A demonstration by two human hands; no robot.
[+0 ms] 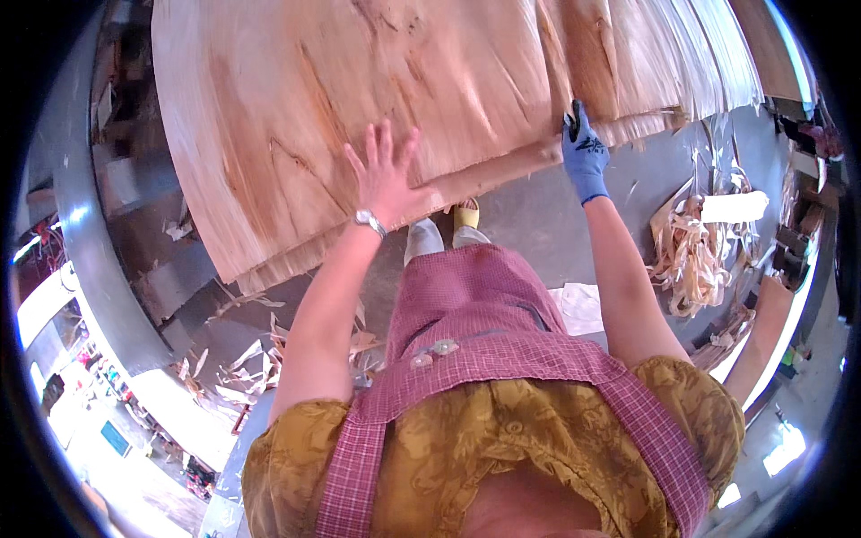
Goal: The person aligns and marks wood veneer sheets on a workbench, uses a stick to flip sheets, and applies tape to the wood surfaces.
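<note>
A broad stack of thin wood veneer sheets [359, 72] spreads out in front of me, pinkish tan with darker streaks and splits. My left hand [386, 179], bare and with a watch [369, 221] at the wrist, lies on the top sheet close to the near edge, its fingers spread. At the same edge, farther right, my right hand [585, 154] wears a blue glove with dark marks. Its fingers are closed over the rim of the veneer, and the part of them under the sheet is hidden.
Torn veneer strips [695, 255] hang and heap at the right. More scraps [256, 368] litter the floor at the left. A white sheet-like piece [578, 307] lies beside my apron [475, 305]. A grey curved beam or post [76, 206] runs along the left.
</note>
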